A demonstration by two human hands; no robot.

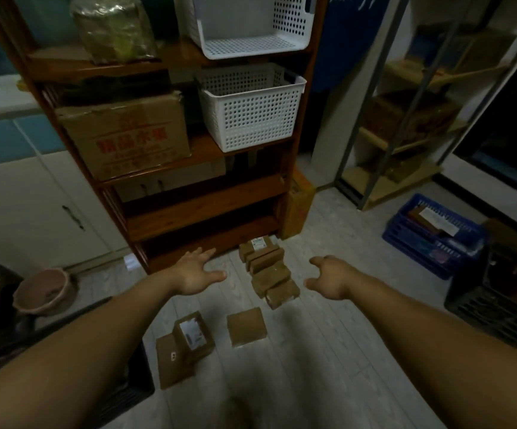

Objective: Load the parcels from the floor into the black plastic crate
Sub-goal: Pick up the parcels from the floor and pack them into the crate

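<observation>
Loading looks barely begun: left hand (193, 275) and right hand (331, 278) hang empty, fingers (203, 254) spread wide, the row of parcels (269, 274) between them on the floor (344, 351).

A row of parcels (268, 270) is laid on the floor (328, 351) before the shelf (207, 209), between the left hand (195, 274) and the right hand (328, 278). Nearer, a lone parcel (246, 327) is set right of an overlapped pair (186, 345). A crate (495, 308) is placed far right.

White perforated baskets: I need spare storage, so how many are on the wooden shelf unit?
2. The upper basket is cut off by the picture's top; the lower basket stands on the shelf just below it. More may hide above.
</observation>
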